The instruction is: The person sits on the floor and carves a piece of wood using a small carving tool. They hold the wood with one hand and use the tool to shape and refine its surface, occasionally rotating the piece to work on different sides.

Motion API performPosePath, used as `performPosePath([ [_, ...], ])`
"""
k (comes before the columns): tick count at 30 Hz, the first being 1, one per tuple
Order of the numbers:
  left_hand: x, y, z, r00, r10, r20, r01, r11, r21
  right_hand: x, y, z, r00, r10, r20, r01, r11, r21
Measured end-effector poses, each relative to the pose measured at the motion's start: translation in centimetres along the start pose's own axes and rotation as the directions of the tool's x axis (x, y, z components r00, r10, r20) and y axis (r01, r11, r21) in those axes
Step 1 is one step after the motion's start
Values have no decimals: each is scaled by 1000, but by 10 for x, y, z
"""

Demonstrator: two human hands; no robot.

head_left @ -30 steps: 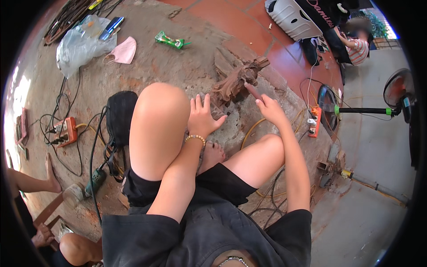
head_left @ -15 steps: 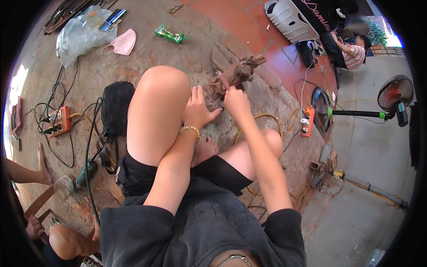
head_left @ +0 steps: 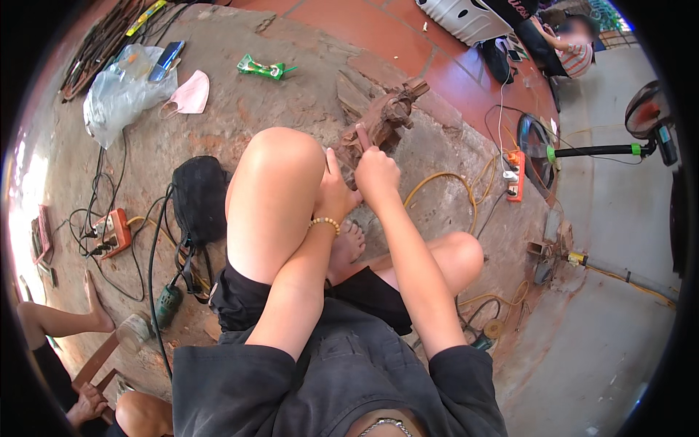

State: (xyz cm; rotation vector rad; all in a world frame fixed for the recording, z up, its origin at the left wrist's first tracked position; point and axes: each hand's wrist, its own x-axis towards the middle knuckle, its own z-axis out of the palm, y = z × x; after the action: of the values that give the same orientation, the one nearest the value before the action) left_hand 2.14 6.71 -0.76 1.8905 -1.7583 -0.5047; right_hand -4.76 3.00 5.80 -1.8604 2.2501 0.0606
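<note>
The right hand point(head_left: 377, 175) was clenched around a reddish-brown stick point(head_left: 362, 136), whose free end stuck up past the fist and lay over a rough, dark brown piece of wood point(head_left: 389, 115). The wood lay on the ground point(head_left: 240, 102), just beyond both hands, slanting away to the upper right. The left hand point(head_left: 338, 193) was at the near end of the wood, close beside the right hand, with its fingers partly hidden behind the raised knee point(head_left: 280, 167); whether it was grasping the wood, I cannot tell. A beaded bracelet point(head_left: 331, 221) circled the left wrist. A bare foot point(head_left: 351, 242) was below the hands. To the right, a yellow cable point(head_left: 435, 175) curved over the ground near an orange power strip point(head_left: 515, 186). Farther off lay a green packet point(head_left: 260, 68) and a pink mask point(head_left: 191, 93).
</note>
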Motion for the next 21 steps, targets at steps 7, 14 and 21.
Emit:
performPosePath([
  [7,-12,2,18,986,68,-155,-45,988,148,-26,17,3,996,-4,-85,3,1000,-21],
  [14,-10,-9,11,983,160,-96,-146,980,137,-27,13,8,996,53,-75,-47,996,81],
  [21,-5,-19,5,983,178,45,-182,979,94,-24,21,27,986,67,-153,-29,971,235],
])
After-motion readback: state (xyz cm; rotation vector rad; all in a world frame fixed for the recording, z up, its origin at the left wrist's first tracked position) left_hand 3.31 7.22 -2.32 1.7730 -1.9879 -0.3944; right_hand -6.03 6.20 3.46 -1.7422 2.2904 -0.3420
